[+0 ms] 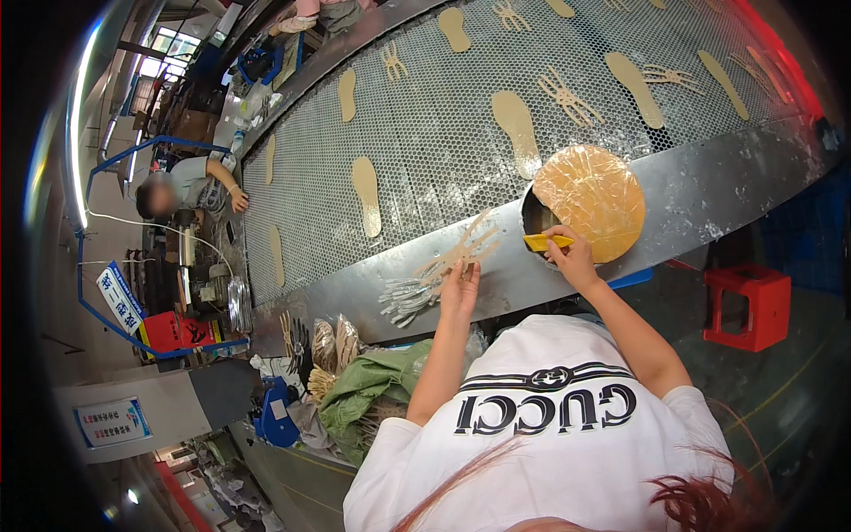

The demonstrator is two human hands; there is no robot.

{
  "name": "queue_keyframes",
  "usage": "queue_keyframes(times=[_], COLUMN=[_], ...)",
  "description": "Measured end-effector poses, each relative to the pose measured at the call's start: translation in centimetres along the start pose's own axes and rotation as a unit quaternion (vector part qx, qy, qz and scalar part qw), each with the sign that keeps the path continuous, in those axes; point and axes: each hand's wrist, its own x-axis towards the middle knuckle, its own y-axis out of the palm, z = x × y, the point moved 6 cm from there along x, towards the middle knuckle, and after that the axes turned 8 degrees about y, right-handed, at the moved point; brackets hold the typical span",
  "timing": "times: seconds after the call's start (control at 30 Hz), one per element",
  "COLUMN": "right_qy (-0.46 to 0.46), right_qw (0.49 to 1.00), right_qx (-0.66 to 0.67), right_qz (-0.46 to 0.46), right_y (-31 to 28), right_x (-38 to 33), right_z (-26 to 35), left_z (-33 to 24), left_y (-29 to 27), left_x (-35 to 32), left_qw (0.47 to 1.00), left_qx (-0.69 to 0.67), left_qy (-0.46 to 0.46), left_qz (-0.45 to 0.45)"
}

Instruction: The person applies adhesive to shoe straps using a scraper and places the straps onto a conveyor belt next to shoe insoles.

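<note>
My left hand (pixel 459 291) pinches a beige strappy shoe upper (pixel 470 244) over the metal ledge (pixel 510 300). Its thin straps fan out beyond my fingertips. A pile of silver-grey strap pieces (pixel 406 300) lies on the ledge to the left of that hand. My right hand (pixel 574 259) is closed round a yellow-handled tool (pixel 547 242), possibly a brush, at the mouth of a round pot (pixel 534 215). The tool's working end is hard to make out. A round tan cover (pixel 594 199), wrapped in shiny film, hides most of the pot's opening.
Beyond the ledge, a mesh conveyor (pixel 425 133) carries beige insoles (pixel 516 129) and strap uppers (pixel 567 97). Another person (pixel 199 182) stands at its left end. A green sack (pixel 368 390) and bundled straps lie below the ledge; a red stool (pixel 747 306) stands at right.
</note>
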Motion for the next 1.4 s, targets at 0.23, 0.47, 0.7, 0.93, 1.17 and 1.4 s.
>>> queue_keyframes(times=[0.23,0.47,0.7,0.93,1.17,1.4], right_qy=[-0.074,-0.099,-0.019,-0.033,-0.021,-0.003], right_qw=[0.993,0.988,0.995,0.999,1.000,0.999], right_qx=[-0.001,-0.090,0.045,-0.013,0.001,0.038], right_qz=[-0.088,-0.076,-0.085,-0.033,-0.018,0.004], right_y=[-0.9,-0.9,-0.4,0.5,1.3,0.6], right_x=[-0.9,-1.3,-0.5,0.5,1.0,1.1], right_z=[1.0,1.5,1.8,0.7,0.7,0.1], left_z=[2.2,5.1,6.0,6.3,4.7,0.6], left_y=[-0.8,-0.4,0.4,1.1,0.1,0.0], left_x=[1.3,0.9,0.4,1.1,1.7,0.5], left_qw=[0.997,0.993,0.995,0.998,0.998,0.997], left_qx=[-0.050,-0.053,-0.031,0.035,0.045,0.024], left_qy=[-0.032,-0.070,-0.076,-0.048,-0.027,0.057], left_qz=[-0.048,-0.074,-0.058,-0.005,-0.021,-0.056])
